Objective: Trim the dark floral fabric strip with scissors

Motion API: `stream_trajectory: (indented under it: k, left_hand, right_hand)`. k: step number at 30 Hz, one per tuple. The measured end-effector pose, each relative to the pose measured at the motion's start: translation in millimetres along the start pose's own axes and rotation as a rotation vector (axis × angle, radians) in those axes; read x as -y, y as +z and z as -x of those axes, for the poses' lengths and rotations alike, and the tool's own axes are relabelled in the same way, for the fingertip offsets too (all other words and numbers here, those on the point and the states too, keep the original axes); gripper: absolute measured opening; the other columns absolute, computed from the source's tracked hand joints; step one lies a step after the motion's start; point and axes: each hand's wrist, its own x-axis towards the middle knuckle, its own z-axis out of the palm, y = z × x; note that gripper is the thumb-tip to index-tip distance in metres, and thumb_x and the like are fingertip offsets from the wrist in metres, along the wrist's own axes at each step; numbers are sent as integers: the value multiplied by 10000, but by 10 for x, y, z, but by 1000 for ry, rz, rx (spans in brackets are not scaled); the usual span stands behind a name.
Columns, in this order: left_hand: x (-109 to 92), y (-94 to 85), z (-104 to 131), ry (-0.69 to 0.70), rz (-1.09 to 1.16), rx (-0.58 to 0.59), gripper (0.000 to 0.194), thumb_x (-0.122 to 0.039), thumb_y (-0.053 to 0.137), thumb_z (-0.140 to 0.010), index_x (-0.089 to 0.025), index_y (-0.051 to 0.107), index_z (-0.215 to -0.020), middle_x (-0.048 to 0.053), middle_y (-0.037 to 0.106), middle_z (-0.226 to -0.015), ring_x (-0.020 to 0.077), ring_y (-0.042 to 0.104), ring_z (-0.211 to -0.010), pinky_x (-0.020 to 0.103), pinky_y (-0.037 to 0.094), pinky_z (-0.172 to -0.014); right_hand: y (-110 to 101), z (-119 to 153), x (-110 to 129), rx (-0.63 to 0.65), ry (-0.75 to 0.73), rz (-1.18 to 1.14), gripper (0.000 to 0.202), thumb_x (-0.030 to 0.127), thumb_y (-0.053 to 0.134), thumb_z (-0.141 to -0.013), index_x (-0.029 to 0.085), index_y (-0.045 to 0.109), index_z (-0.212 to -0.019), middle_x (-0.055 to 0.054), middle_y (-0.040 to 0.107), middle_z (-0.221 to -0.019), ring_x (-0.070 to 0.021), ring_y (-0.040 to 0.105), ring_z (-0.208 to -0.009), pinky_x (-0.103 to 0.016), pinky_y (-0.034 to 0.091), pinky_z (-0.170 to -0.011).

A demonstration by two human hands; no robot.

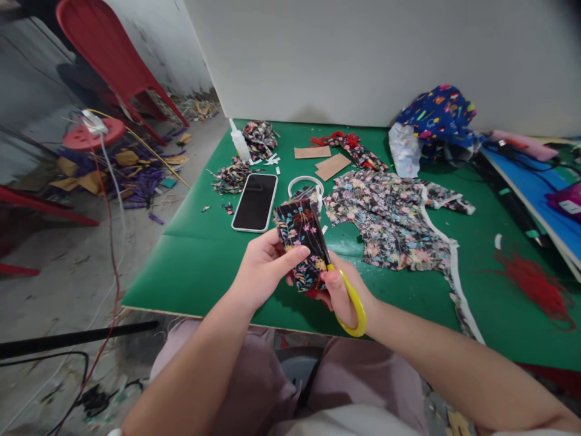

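Observation:
My left hand point(267, 264) grips a folded piece of dark floral fabric point(297, 233), its thumb pressed flat on the front. A pair of scissors with yellow handles point(356, 309) is in my right hand point(342, 290), the blades lying along the fabric's right edge. How far the blades are apart I cannot make out. Bits of red show at the fabric's lower edge. Just beyond the fabric lies a white ring of tape point(305, 180), partly hidden. A larger cut piece of floral cloth point(394, 221) with white edging spreads to the right.
On the green table point(190, 248) lie a phone point(255, 203), a white glue bottle point(239, 142), brown cards point(313, 152) and floral scraps point(259, 139). Red threads point(538, 287) and a blue patterned cloth point(438, 115) are at right. A red chair point(106, 48) stands left.

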Motion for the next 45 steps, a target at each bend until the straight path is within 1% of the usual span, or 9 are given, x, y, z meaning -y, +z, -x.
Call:
stream_trajectory:
  k: [17,22,26,29,31,34,36,39,45]
  left_hand:
    - [0,-1,3,-7,-6,7,193,-309,746,-694,-174,611,-722,-58,564,-532,51,496,-400,138,441,-338]
    - [-2,-2,9,-7,-18,7,192,-314,741,-698,-176,611,-727,-56,561,-533,54,495,-402,142,436,-339]
    - [-2,-3,5,-4,-28,2,210,-327,743,-693,-172,604,-717,-54,554,-528,56,490,-403,148,436,-344]
    - [-3,-4,1,-5,-30,-3,221,-332,746,-688,-169,600,-723,-52,557,-533,60,492,-406,152,432,-343]
    - [-6,-6,4,-8,-29,0,224,-333,747,-686,-170,602,-735,-49,570,-548,61,496,-409,151,428,-343]
    - [-14,-11,15,-12,-29,7,210,-326,740,-698,-173,606,-750,-47,587,-564,58,501,-410,148,430,-351]
    - [-20,-14,23,-6,-34,-4,203,-327,732,-709,-173,606,-748,-48,580,-558,54,490,-409,146,423,-351]
    - [-28,-17,29,-6,-52,-27,222,-347,734,-702,-170,606,-737,-49,555,-544,53,465,-407,146,401,-340]
    - [-33,-19,25,-29,-108,-25,266,-379,750,-670,-163,608,-732,-44,548,-552,55,448,-411,157,386,-344]
  right_hand:
    - [20,-7,1,-36,37,31,718,792,290,-758,150,550,-949,3,532,-565,-73,408,-396,-202,350,-383]
    - [13,-7,8,-44,33,34,683,758,308,-786,143,552,-956,-6,535,-588,-76,422,-423,-198,357,-389]
    - [-8,-7,7,-17,22,14,652,738,323,-800,146,551,-951,5,517,-573,-82,443,-437,-187,359,-378]
    - [-13,-4,-24,48,-4,-43,691,774,308,-771,163,529,-1008,34,504,-536,-83,448,-390,-190,377,-356]
    - [-13,-6,-45,96,-23,-83,746,806,314,-734,176,497,-1090,32,543,-575,-98,500,-404,-208,428,-380]
    - [-18,-15,-64,131,-48,-89,838,837,347,-676,180,458,-1185,-14,604,-732,-129,584,-523,-243,497,-475]
    - [-24,-21,-67,139,-60,-67,877,849,339,-656,177,453,-1208,-41,611,-810,-138,591,-582,-252,505,-513]
    - [-31,-26,-62,163,-78,-81,864,841,340,-664,183,450,-1213,-55,620,-871,-128,584,-590,-242,495,-513]
    - [-43,-18,-45,138,-42,-118,825,830,359,-671,194,461,-1185,7,571,-683,-125,545,-504,-242,465,-463]
